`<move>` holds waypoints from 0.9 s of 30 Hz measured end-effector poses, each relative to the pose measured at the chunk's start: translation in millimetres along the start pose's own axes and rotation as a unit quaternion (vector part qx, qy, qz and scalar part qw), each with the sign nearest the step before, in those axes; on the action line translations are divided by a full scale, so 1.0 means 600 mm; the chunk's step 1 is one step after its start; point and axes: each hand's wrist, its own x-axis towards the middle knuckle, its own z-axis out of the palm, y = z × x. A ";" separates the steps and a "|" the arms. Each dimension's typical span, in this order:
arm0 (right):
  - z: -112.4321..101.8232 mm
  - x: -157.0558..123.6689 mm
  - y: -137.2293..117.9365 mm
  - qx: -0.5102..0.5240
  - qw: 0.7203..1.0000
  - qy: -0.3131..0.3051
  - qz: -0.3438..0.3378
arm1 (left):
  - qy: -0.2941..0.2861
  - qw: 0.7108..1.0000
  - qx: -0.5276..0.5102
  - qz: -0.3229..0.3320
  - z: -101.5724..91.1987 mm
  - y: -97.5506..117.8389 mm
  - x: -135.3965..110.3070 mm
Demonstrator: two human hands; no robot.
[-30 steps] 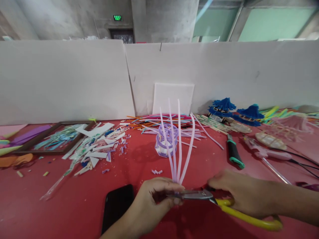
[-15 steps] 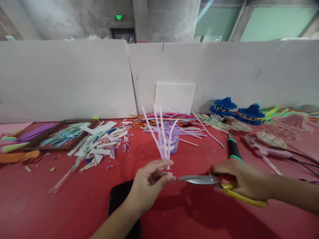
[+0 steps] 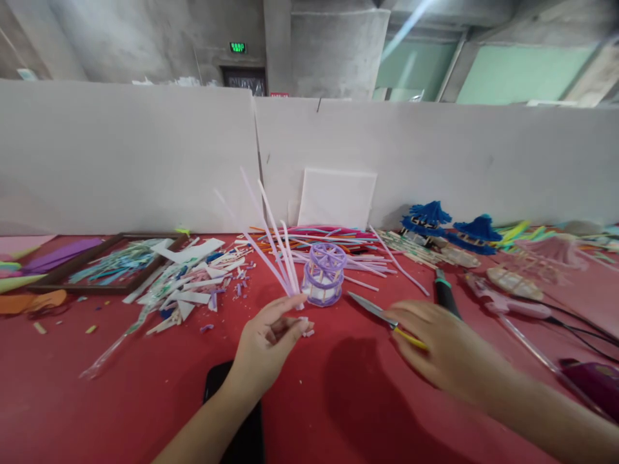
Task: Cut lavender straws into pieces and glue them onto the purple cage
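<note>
My left hand (image 3: 267, 339) pinches the lower ends of several pale pink straws (image 3: 272, 246), which fan up and to the left above the red table (image 3: 97, 399). My right hand (image 3: 442, 351) grips yellow-handled scissors (image 3: 382, 314); their blades point up-left toward a small purple straw basket (image 3: 324, 274). The scissor tips lie a short way right of the basket. Short cut straw bits (image 3: 306, 328) lie just beside my left fingers.
A black phone (image 3: 242, 425) lies under my left forearm. Paper scraps and a picture frame (image 3: 97, 267) spread at the left. Loose straws (image 3: 338, 235), blue tasselled models (image 3: 452, 229), a green-handled tool (image 3: 442, 290) and a glue gun (image 3: 512, 298) sit before white partition boards (image 3: 145, 154).
My left hand has moved away from the scissors and tilted the straws leftward. My right hand has swung the scissors from level to pointing toward the basket, farther from me.
</note>
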 end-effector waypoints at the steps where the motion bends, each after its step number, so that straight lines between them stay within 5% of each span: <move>1: -0.001 0.022 -0.027 0.065 0.998 -0.003 0.001 | -0.002 1.000 0.003 -0.014 -0.002 -0.003 0.002; 6: 0.045 0.122 -0.123 0.372 0.923 -0.096 0.031 | -0.003 0.999 0.047 -0.005 -0.014 -0.019 0.010; 9: 0.094 0.141 -0.132 0.491 0.866 -0.073 0.063 | 0.005 0.995 0.093 0.038 -0.015 -0.024 0.007; 11: 0.121 0.138 -0.127 0.515 0.853 -0.043 0.075 | -0.003 0.991 0.123 0.054 -0.013 -0.026 0.004; 16: 0.145 0.123 -0.119 0.525 0.849 -0.013 0.065 | -0.022 0.984 0.158 0.079 -0.009 -0.027 -0.001; 27: 0.130 0.123 -0.121 0.476 0.875 -0.014 0.085 | -0.019 0.980 0.187 0.064 -0.006 -0.024 -0.003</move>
